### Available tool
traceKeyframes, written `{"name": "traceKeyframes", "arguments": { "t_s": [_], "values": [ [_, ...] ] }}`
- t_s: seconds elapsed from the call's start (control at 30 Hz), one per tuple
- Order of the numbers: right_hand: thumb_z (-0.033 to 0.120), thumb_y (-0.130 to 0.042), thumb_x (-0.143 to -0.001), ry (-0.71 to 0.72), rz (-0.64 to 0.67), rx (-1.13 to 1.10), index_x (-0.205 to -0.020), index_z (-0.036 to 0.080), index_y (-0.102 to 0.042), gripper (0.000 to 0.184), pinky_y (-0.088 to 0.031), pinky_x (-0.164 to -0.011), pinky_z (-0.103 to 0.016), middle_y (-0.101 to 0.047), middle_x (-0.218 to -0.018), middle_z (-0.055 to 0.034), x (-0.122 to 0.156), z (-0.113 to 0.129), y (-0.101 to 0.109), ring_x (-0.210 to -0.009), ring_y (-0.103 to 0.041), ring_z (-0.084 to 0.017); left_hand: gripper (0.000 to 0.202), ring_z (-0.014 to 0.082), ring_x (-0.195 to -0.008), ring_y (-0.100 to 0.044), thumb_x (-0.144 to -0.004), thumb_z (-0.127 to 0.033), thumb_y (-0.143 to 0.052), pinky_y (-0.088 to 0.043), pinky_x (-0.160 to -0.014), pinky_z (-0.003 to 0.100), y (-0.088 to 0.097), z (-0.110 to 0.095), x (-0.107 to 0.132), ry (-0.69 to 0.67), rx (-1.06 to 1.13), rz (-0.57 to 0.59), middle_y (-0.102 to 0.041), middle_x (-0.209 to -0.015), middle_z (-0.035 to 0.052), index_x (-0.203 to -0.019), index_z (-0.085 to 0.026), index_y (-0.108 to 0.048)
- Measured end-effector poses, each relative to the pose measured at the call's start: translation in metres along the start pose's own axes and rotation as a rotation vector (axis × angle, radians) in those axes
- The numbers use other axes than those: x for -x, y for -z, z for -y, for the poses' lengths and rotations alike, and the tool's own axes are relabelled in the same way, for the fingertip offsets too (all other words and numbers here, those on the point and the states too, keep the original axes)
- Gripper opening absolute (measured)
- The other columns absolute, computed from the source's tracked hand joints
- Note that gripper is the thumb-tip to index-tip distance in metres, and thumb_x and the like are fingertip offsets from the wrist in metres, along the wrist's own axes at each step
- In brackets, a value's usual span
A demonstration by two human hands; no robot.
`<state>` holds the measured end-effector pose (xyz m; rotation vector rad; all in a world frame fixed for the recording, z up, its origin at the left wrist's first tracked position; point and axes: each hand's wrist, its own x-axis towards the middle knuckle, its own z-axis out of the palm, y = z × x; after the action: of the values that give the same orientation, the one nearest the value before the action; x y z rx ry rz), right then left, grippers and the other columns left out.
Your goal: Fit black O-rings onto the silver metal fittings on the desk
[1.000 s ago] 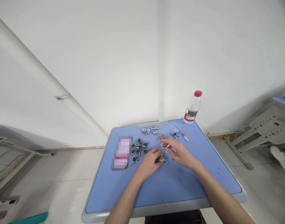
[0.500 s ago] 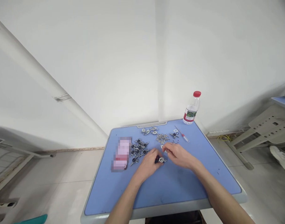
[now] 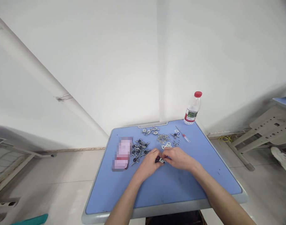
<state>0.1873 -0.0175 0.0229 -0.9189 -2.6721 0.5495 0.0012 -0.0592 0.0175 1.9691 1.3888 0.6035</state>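
My left hand is closed around a small metal part with a dark section, held low over the blue desk. My right hand meets it from the right, thumb and fingers pinched at the part's edge; anything between those fingertips is too small to make out. Just beyond the hands lie several flat, pale metal plates with holes. Left of my left hand is a cluster of metal parts with round black centres. Small shiny balls or beads lie past my right hand.
A pile of metal pins and several metal housings lie toward the back. A screwdriver with a clear and red handle is at the right. A red-capped bottle stands at the back corner, a blurred phone-like object at left.
My right hand has moved left and toward me, from over the flat plates to the part in my left hand. The plates and small balls are now uncovered.
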Motion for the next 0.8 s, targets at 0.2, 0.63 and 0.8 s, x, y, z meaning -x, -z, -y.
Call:
{"name": "traceKeyframes", "arguments": {
  "t_s": [0.2, 0.63, 0.8],
  "values": [
    [0.011, -0.048, -0.086, -0.013, 0.005, 0.043, -0.079, 0.017, -0.060, 0.015, -0.032, -0.055, -0.025, -0.064, -0.074, -0.0038, 0.0004, 0.0039, -0.0022, -0.063, -0.056, -0.015, 0.009, 0.0170, -0.081, -0.052, -0.076, -0.015, -0.058, -0.039, -0.071, 0.028, 0.0000, 0.0004, -0.0004, -0.014, 0.003, 0.002, -0.057, -0.088, 0.0002, -0.082, -0.020, -0.054],
    [0.011, -0.047, -0.088, -0.017, 0.056, 0.153, -0.084, 0.015, -0.059, 0.014, -0.028, -0.054, -0.026, -0.066, -0.082, -0.0059, 0.0008, 0.0094, 0.0008, -0.066, -0.058, -0.016, 0.010, 0.0161, -0.080, -0.051, -0.074, -0.013, -0.058, -0.040, -0.072, 0.027, 0.0004, 0.0006, 0.0005, -0.025, 0.048, 0.006, -0.056, -0.089, 0.0000, -0.080, -0.020, -0.054],
    [0.012, -0.048, -0.089, -0.042, 0.058, 0.148, -0.084, 0.015, -0.060, 0.013, -0.029, -0.054, -0.026, -0.066, -0.083, -0.0050, 0.0015, 0.0055, 0.0011, -0.067, -0.058, -0.016, 0.009, 0.0158, -0.078, -0.051, -0.074, -0.015, -0.059, -0.039, -0.070, 0.027, -0.0007, 0.0015, 0.0006, -0.013, 0.038, -0.003, -0.055, -0.088, -0.0001, -0.078, -0.020, -0.052]
  ]
}}
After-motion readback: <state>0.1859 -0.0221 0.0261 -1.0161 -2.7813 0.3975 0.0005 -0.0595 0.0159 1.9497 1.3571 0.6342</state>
